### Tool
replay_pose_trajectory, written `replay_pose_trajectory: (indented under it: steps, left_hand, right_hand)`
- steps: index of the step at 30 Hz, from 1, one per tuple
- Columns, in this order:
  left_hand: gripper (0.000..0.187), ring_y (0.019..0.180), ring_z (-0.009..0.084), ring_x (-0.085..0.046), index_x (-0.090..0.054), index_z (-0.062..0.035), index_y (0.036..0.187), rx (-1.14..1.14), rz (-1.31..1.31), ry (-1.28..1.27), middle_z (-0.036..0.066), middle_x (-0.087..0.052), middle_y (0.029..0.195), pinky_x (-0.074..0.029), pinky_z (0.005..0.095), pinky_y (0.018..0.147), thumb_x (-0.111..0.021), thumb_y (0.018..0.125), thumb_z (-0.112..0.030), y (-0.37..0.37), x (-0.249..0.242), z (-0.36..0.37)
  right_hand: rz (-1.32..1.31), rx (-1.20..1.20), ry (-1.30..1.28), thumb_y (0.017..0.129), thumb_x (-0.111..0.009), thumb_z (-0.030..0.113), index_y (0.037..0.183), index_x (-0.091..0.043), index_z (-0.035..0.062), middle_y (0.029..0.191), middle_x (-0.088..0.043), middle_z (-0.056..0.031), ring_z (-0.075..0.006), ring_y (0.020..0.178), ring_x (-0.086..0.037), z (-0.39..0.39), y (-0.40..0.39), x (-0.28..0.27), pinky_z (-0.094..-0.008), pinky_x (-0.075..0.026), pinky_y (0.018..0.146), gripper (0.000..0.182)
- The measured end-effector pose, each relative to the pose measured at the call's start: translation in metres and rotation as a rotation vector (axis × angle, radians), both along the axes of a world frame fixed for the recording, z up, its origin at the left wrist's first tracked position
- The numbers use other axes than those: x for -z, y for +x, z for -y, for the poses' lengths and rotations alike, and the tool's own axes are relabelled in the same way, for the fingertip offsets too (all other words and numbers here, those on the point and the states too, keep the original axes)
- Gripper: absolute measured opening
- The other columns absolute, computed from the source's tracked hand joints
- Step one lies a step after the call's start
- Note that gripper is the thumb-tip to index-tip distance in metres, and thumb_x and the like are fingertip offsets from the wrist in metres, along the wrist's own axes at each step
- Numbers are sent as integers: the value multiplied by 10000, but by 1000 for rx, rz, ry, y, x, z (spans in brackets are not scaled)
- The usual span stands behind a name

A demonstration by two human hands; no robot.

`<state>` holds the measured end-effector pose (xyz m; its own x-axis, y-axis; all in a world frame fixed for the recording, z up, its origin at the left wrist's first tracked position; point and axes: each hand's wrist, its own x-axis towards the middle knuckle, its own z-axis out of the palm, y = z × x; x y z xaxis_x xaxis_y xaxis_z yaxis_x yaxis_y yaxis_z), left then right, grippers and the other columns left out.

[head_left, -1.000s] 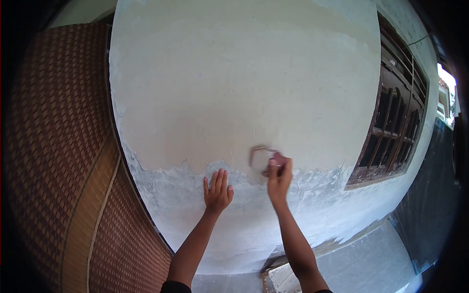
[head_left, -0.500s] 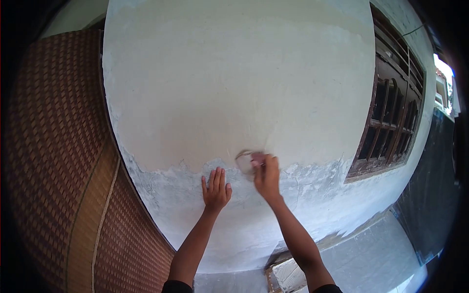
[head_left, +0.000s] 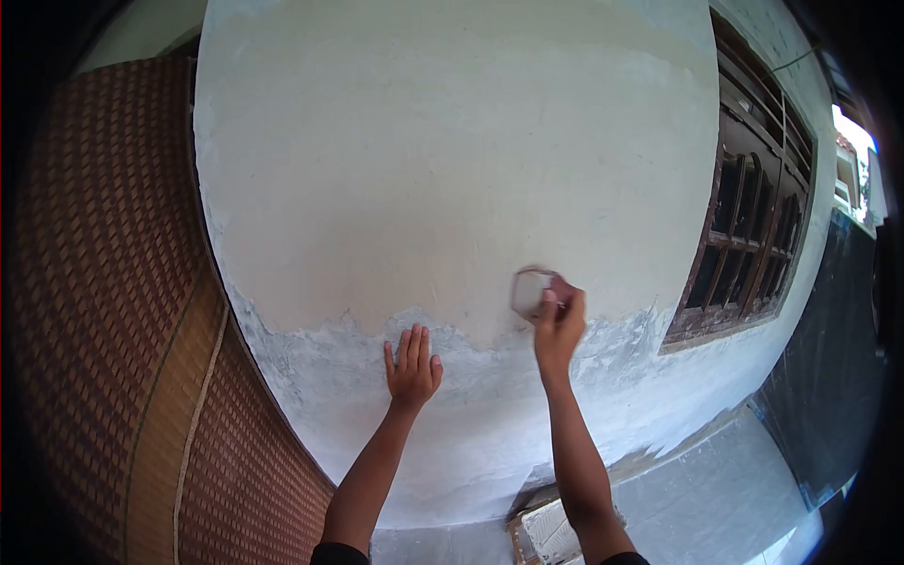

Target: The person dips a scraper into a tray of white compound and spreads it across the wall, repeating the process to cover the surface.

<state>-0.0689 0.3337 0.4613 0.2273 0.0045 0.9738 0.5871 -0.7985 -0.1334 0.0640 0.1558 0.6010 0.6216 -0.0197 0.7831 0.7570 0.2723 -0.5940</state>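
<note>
With my left hand spread on the wall, fingers slightly apart, my nearer right hand clamps a blurred reddish-brown sheet by the ragged paint edge; it reaches leftward from those fingers, long axis unclear.

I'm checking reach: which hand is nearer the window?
Right. The right hand is just left of the window; the left hand is farther left, flat on the wall.

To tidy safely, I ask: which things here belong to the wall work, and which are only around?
In use: right hand, reddish-brown piece it holds, left hand, wall.

Around: woven panel, window, dark sheet, pale-topped object at the bottom (its use unclear).
</note>
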Motion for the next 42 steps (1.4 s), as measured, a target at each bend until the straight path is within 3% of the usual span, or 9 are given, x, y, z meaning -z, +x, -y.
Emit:
replay_pose_trajectory:
  steps: [6, 12, 17, 23, 25, 29, 33, 39, 42]
  left_hand:
    - [518, 1361, 295, -370, -459, 2, 1376, 0, 0, -2, 144, -436, 1441, -185, 562, 1133, -434, 938, -273, 1, 1, 0]
    - [513, 1359, 298, -373, -468, 3, 1370, 3, 1, 1, 146, -444, 1434, -188, 563, 1132, -432, 939, -272, 0, -1, 0]
    - [506, 1354, 300, -380, -474, 5, 1364, -1, 7, 6, 151, -456, 1424, -190, 560, 1132, -428, 943, -271, 1, -1, 0]
    - [518, 1353, 300, -384, -469, 7, 1368, 17, 5, -10, 153, -447, 1432, -189, 562, 1132, -439, 934, -275, -1, -1, 0]
    - [472, 1360, 240, -390, -536, -48, 1337, -12, 32, -26, 90, -476, 1428, -211, 527, 1137, -432, 940, -281, 0, -3, 3]
    - [472, 1358, 244, -393, -535, -43, 1337, -11, 34, -24, 92, -479, 1426, -213, 527, 1136, -433, 941, -280, 2, 0, 2]
    - [522, 1366, 300, -362, -456, 6, 1378, 13, -4, -19, 149, -432, 1443, -179, 568, 1133, -433, 935, -269, 1, 0, 0]
    - [519, 1369, 299, -357, -454, 5, 1378, -3, 4, -9, 148, -432, 1441, -179, 566, 1134, -430, 938, -269, 1, 0, -1]
    - [520, 1373, 297, -351, -455, 5, 1378, 9, -2, -15, 148, -431, 1443, -178, 565, 1136, -431, 937, -272, 1, 1, 0]
  right_hand:
    - [20, -331, -31, 962, -587, 199, 1063, -546, -6, 873, -582, -106, -139, 683, -565, -19, -31, 15, -279, -473, 608, 232]
    - [181, -2, -133, 940, -587, 174, 1027, -537, -14, 891, -519, -168, -293, 791, -489, -32, -18, 20, -405, -403, 729, 213]
    - [-107, -346, 13, 971, -567, 225, 1041, -523, -10, 891, -509, -147, -230, 812, -551, -17, -25, 17, -377, -458, 712, 249]
    - [228, 51, -166, 947, -557, 208, 1001, -523, -6, 880, -519, -180, -323, 826, -482, -33, -20, 20, -423, -386, 743, 223]
    - [50, 77, -61, 979, -555, 215, 988, -500, -3, 893, -540, -112, -159, 699, -540, -23, -1, 26, -299, -463, 611, 225]
    - [-79, -346, 12, 931, -601, 150, 1012, -516, -23, 905, -507, -168, -269, 829, -497, -24, -32, 23, -382, -417, 717, 209]
    - [281, 52, -203, 932, -588, 152, 1024, -524, -20, 920, -523, -188, -340, 825, -489, -34, -27, 27, -432, -387, 742, 205]
    - [-110, -329, 40, 936, -589, 167, 1017, -537, -7, 916, -525, -174, -285, 794, -518, -21, -30, 30, -386, -433, 691, 199]
    - [264, -24, -189, 920, -597, 155, 1008, -542, 6, 902, -523, -191, -312, 812, -488, -37, -35, 33, -418, -384, 721, 182]
